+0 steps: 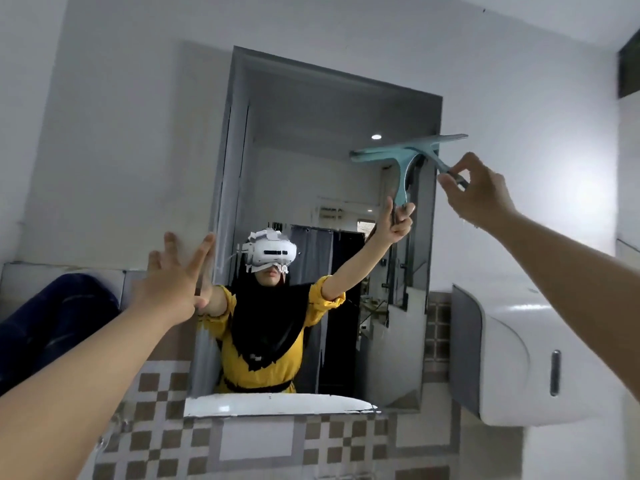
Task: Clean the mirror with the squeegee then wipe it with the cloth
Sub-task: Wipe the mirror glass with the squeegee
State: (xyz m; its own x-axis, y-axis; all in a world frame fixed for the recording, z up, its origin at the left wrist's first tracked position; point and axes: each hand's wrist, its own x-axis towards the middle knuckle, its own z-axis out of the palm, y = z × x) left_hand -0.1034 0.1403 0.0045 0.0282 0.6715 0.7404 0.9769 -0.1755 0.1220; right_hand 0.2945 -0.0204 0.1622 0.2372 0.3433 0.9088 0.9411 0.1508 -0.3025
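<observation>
A tall rectangular mirror (311, 105) hangs on the white wall, reflecting a person in a yellow top with a headset. My right hand (476, 192) pinches the handle end of a teal squeegee (433, 145), whose blade lies against the mirror's upper right edge. My left hand (173, 282) has its fingers spread straight and presses at the mirror's left edge. A dark blue cloth (52, 320) lies on the ledge at the left.
A white paper-towel dispenser (512, 355) is mounted on the wall right of the mirror. Brown-and-white checked tiles (332, 441) cover the wall below. A white basin rim shows in the mirror's bottom edge.
</observation>
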